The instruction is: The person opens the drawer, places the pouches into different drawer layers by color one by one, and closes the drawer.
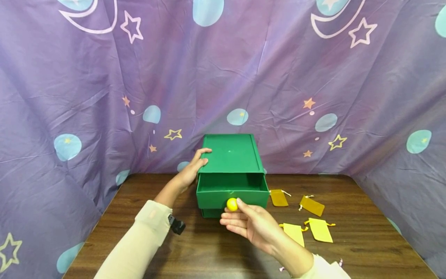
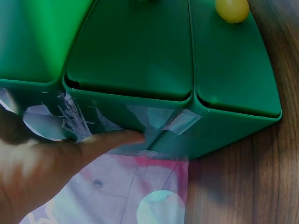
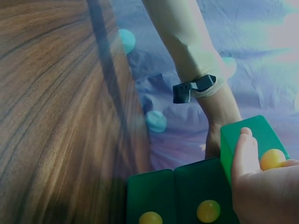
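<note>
A green drawer box (image 1: 228,153) stands on the table, its top drawer (image 1: 212,198) pulled partway out. No contents show in the visible part of that drawer. My right hand (image 1: 256,226) pinches the round yellow knob (image 1: 232,204) on the drawer's front between thumb and fingers. At the box's left side, my left hand (image 1: 189,172) presses with its fingertips by the upper edge. The left wrist view shows a straight digit of that hand lying along the side wall, over clear tape (image 2: 182,122). Two lower drawers with yellow knobs (image 3: 208,211) appear closed in the right wrist view.
Right of the box lie two gold drawstring pouches (image 1: 312,206) and, closer in, two bright yellow ones (image 1: 320,230), one partly behind my right forearm. Purple cord ends (image 1: 340,262) peek out beside the right sleeve. A purple patterned cloth (image 1: 174,77) hangs behind the wooden table (image 1: 195,248).
</note>
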The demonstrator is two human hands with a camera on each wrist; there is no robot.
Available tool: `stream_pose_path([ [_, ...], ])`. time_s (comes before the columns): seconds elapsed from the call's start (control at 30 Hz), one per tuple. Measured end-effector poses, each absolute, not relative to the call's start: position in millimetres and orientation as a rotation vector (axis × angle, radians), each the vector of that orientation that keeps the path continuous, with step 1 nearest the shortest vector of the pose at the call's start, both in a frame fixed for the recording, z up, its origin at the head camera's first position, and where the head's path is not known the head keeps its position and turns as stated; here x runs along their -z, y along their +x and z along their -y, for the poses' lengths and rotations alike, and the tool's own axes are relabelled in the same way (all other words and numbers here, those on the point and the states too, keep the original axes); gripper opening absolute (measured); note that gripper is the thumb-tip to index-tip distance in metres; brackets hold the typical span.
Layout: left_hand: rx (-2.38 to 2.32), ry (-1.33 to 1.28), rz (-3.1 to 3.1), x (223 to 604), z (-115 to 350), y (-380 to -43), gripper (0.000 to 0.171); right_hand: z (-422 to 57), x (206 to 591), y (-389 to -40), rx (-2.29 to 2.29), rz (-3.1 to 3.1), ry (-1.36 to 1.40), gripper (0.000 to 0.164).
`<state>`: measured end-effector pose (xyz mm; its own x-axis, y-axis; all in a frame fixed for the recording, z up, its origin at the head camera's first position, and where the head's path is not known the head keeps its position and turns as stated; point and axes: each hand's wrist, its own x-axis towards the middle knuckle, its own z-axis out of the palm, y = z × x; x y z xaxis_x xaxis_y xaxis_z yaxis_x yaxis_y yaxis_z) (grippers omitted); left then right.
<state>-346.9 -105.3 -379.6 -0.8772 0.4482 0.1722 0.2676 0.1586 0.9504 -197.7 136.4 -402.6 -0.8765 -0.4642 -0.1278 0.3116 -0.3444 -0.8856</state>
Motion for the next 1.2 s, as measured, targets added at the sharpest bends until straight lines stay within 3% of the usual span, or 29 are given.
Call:
stream_pose_path([
  [1.2, -1.824, 0.712, -2.270, 382.7, 104.4, -348.9, 0.049, -136.1, 405.8, -181.0, 2.211, -1.424, -0.213, 0.060],
])
